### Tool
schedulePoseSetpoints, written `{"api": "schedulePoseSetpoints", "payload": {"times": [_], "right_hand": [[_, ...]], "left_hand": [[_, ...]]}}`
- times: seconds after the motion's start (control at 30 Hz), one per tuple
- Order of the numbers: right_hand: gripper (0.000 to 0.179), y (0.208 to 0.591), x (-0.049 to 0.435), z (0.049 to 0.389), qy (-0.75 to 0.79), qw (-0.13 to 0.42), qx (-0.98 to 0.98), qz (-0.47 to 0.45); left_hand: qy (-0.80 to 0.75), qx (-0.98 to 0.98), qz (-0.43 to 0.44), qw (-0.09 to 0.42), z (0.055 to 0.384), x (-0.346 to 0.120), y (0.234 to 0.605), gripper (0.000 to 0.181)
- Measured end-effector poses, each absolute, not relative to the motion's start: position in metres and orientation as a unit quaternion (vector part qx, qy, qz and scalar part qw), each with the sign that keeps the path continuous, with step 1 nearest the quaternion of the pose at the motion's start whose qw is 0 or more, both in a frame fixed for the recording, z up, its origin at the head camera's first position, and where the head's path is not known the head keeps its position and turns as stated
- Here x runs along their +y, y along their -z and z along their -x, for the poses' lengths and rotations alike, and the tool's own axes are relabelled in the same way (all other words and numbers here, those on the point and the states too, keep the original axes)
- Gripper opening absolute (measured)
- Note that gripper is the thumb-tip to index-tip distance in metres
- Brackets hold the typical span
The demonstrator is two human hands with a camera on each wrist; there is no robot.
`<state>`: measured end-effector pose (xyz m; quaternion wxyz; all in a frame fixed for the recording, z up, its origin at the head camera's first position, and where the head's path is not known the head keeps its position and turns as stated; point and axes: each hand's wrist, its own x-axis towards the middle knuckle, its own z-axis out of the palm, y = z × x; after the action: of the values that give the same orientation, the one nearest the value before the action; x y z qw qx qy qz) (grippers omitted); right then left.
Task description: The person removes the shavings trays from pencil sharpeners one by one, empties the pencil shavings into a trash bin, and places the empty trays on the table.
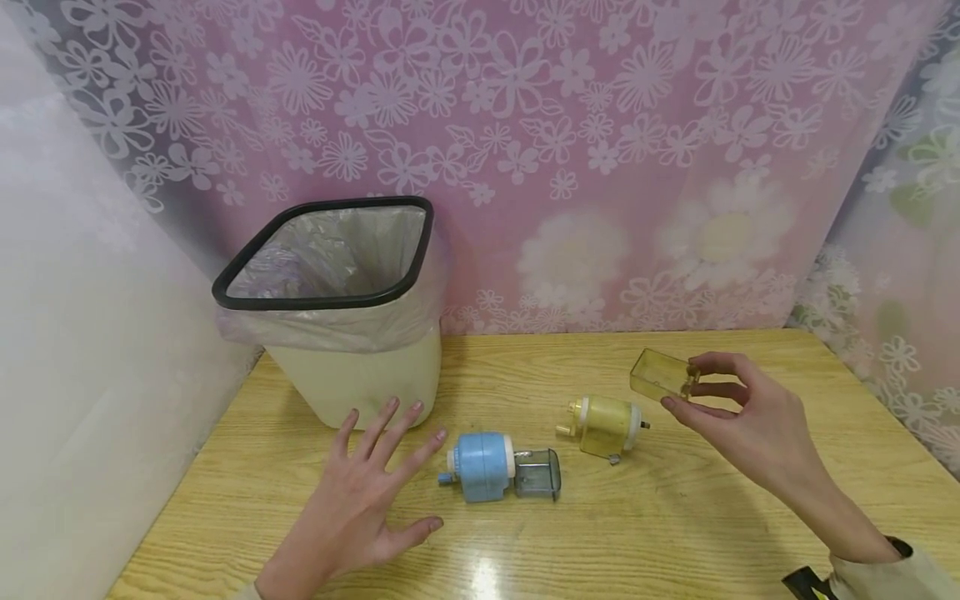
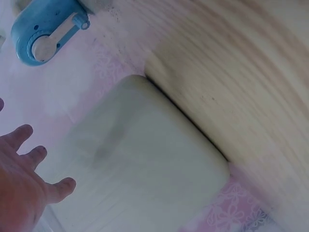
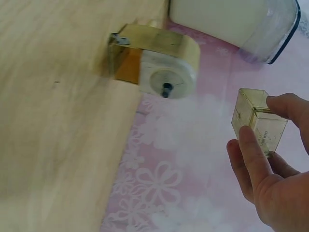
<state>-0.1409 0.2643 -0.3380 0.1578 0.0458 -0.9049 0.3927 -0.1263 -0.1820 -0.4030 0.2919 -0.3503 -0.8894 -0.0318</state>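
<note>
My right hand [image 1: 757, 421] pinches a clear yellow shavings drawer [image 1: 660, 375] between thumb and fingers, held above the table at the right. The right wrist view shows the drawer [image 3: 258, 121] gripped at one end. Left of that hand lies a yellow crank pencil sharpener [image 1: 607, 425], its drawer slot open and empty. My left hand [image 1: 367, 492] is spread, fingers apart, beside a blue crank pencil sharpener [image 1: 483, 467]. A grey see-through drawer [image 1: 537, 475] sticks out of the blue sharpener's right side. Nothing is in the left hand.
A cream trash bin [image 1: 375, 375] with a black rim and a plastic liner stands at the back left of the wooden table [image 1: 600, 542]. Behind the table hangs a pink flowered curtain [image 1: 510, 167]; pale sheeting [image 1: 97, 333] borders the left side.
</note>
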Motion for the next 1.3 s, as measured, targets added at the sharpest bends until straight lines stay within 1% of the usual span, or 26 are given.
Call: {"api": "schedulePoseSetpoints", "payload": {"times": [0.2,0.53,0.73,0.87,1.07,1.13,1.3], "right_hand": [[0.050,0.350,0.275,0.133,-0.384,0.146,-0.911,-0.028],[0.052,0.368,0.294,0.124,-0.360,0.112,-0.926,0.003],[0.053,0.376,0.301,0.119,-0.339,0.100,-0.935,0.006],[0.055,0.380,0.303,0.117,-0.328,0.079,-0.941,0.007],[0.060,0.387,0.307,0.114,-0.325,0.029,-0.945,0.011],[0.060,0.389,0.307,0.114,-0.326,0.021,-0.945,0.007],[0.057,0.397,0.308,0.113,-0.322,0.021,-0.946,-0.006]], "left_hand": [[0.034,-0.894,0.357,0.270,0.124,-0.178,0.406,0.085],[0.033,-0.895,0.369,0.249,0.121,-0.173,0.415,0.090],[0.028,-0.893,0.376,0.244,0.121,-0.171,0.417,0.089],[0.021,-0.893,0.382,0.238,0.120,-0.170,0.417,0.088],[0.021,-0.891,0.390,0.233,0.116,-0.167,0.416,0.092],[0.022,-0.892,0.393,0.222,0.113,-0.166,0.415,0.092],[0.017,-0.897,0.396,0.196,0.110,-0.164,0.412,0.095]]}}
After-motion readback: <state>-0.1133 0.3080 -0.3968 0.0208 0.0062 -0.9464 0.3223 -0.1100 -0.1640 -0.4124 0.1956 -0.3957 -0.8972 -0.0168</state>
